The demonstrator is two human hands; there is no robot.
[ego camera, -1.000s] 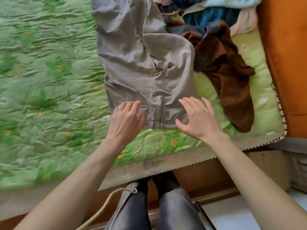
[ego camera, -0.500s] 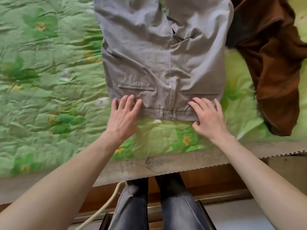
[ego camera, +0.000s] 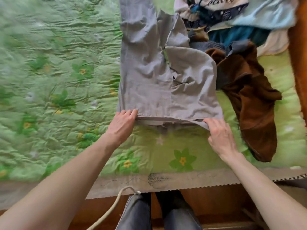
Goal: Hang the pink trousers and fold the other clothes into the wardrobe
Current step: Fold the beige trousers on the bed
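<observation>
— Where are the trousers?

— I see the grey trousers lying flat on the green quilt, waistband toward me, legs running away up the bed.

— And my hands?

— My left hand pinches the waistband's left corner, fingers curled over the edge. My right hand grips the right corner, and the fabric is lifted and folded back there.

— Anything beside them?

— A brown garment touches the trousers' right side, and a heap of clothes sits behind it.
</observation>
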